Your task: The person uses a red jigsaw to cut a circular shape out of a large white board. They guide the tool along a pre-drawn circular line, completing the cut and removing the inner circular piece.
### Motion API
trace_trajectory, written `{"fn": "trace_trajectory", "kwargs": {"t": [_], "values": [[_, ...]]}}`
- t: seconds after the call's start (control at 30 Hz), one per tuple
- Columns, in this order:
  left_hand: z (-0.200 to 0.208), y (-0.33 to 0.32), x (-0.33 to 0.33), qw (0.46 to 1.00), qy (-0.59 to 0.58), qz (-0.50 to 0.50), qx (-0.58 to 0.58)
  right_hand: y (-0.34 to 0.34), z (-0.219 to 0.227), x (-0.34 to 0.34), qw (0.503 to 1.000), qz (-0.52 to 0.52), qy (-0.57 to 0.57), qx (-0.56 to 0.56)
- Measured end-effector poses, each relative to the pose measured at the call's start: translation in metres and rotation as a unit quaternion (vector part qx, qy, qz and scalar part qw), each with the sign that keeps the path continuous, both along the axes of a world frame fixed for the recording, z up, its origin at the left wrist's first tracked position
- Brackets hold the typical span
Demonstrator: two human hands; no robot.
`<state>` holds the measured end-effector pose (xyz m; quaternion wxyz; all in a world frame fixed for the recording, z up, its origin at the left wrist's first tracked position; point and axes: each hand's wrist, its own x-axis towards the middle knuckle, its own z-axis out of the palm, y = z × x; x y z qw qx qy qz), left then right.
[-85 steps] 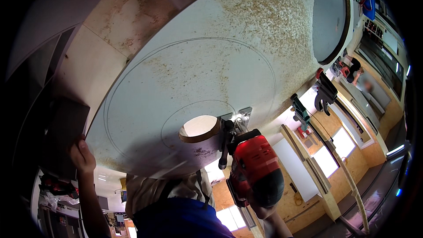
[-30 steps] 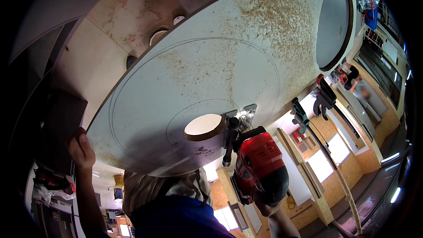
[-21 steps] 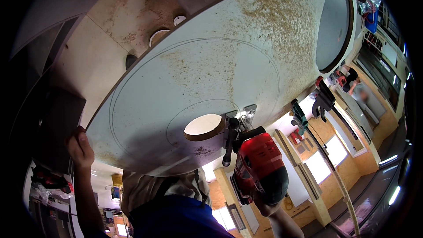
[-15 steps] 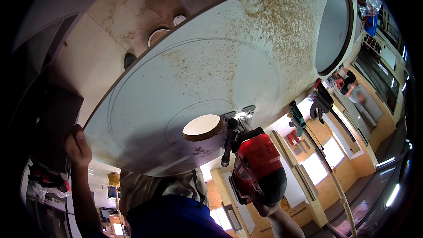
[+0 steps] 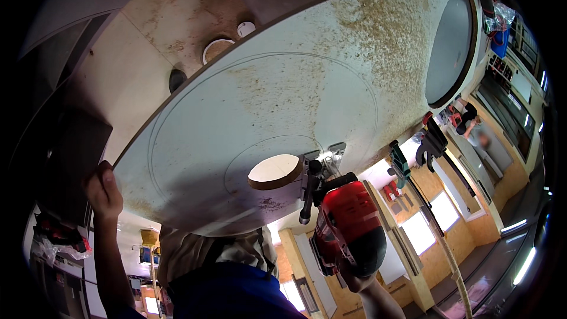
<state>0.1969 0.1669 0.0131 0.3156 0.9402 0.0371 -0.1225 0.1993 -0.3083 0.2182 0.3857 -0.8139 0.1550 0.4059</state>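
A pale board (image 5: 348, 53) stretches in front of me, with pencilled circles and sawdust on it. It has a small round hole (image 5: 274, 171) near me and a large round opening (image 5: 452, 47) at the far right. My right hand (image 5: 358, 277) grips a red and black cordless jigsaw (image 5: 353, 218). The jigsaw's metal shoe rests on the board just right of the small hole; its blade is hidden. At the board's left corner, my left hand (image 5: 105, 194) is closed on the edge.
A green clamp (image 5: 400, 162) and a black clamp (image 5: 432, 142) are at the board's right edge. On the floor beyond lie a round cut-out disc (image 5: 217, 50) and a smaller white disc (image 5: 245, 28). Another person (image 5: 481, 139) is far off at right.
The view has shifted slightly, so the board's far side sits a little lower in the picture. Both hands keep their holds, and the jigsaw stays beside the small hole.
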Motion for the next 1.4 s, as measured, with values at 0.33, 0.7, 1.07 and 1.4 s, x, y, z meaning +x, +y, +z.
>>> {"fn": "trace_trajectory", "kwargs": {"t": [0.33,0.7,1.07,1.4], "values": [[0.000,-0.003,0.003,1.000,-0.004,0.001,-0.003,-0.003,0.003,0.004,1.000,-0.011,0.013,-0.001],[-0.002,0.000,0.000,1.000,0.000,0.006,-0.018,-0.007,0.001,0.010,1.000,-0.013,0.025,0.000],[-0.005,0.001,-0.001,0.998,0.008,0.030,-0.054,-0.009,0.001,0.014,0.999,-0.014,0.031,-0.005],[-0.003,0.001,0.000,0.999,0.012,0.015,-0.051,-0.011,-0.007,0.019,0.999,-0.016,0.033,0.002]]}}
